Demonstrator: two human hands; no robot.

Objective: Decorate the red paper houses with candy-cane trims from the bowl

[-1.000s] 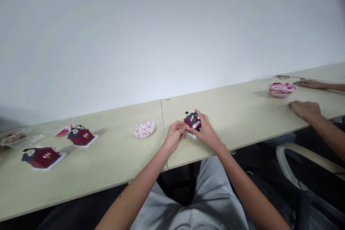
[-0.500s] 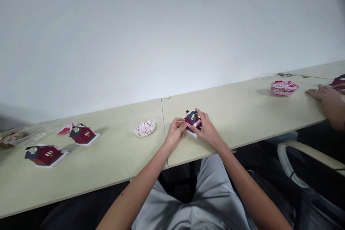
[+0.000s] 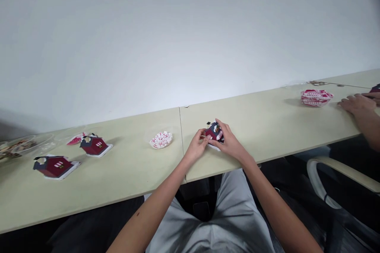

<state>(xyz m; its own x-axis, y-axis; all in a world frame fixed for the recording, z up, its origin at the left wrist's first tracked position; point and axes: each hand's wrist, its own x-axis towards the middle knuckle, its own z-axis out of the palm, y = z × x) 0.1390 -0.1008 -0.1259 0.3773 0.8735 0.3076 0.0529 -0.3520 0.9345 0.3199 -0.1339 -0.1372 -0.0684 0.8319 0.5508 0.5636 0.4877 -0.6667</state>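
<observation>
A small dark-red model house [image 3: 210, 131] with a dark blue roof and white base stands tilted on the table between my hands. Across its roof side, my right hand [image 3: 230, 141] is closed round it, thumb low on the front and fingers at the far edge. On the other side my left hand [image 3: 196, 145] presses its fingertips and thumb against the house's wall. Whether a small piece lies under those left fingertips is hidden. A red-and-white striped strip [image 3: 219, 135] shows on the house near my right thumb.
Left of my hands is a clear dish of red-and-white pieces [image 3: 161, 140]. Farther left stand two similar houses [image 3: 94, 145] and clear containers [image 3: 28, 145]. At right are a bowl of pink striped pieces [image 3: 316, 98], another person's hand [image 3: 358, 102] and a chair armrest [image 3: 347, 172].
My left hand has moved slightly in against the house, its fingers now more over the wall. My right hand keeps its hold. The view has shifted a little.
</observation>
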